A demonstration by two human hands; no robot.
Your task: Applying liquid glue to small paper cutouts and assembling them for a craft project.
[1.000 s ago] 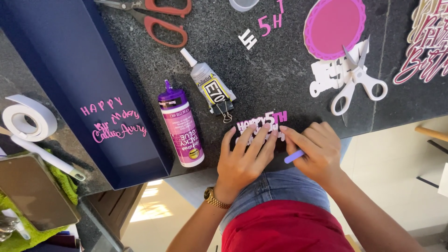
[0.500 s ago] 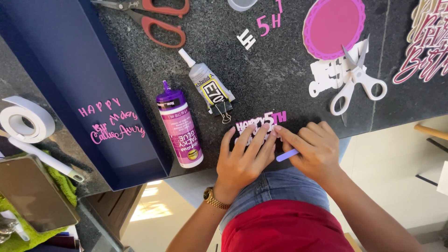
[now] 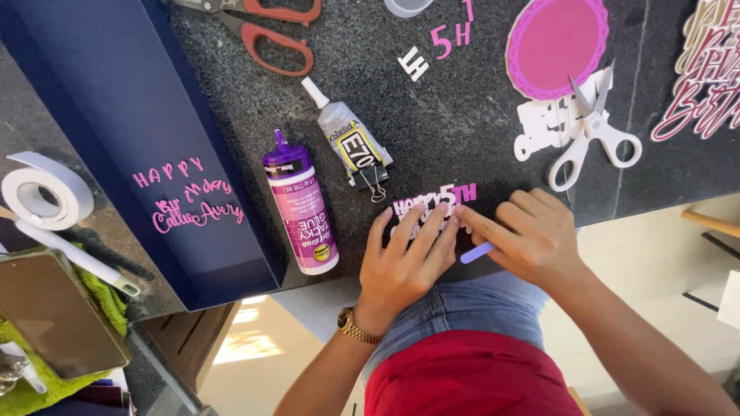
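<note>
Your left hand presses flat, fingers spread, on the pink-and-white paper lettering; your right hand pinches a lilac tool.

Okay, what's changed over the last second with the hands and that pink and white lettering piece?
Almost nothing. The left hand stays flat on the pink and white lettering piece, and the right hand keeps its lilac stick, fingertips at the letters. Glue bottle, tube and both scissors unmoved.
</note>
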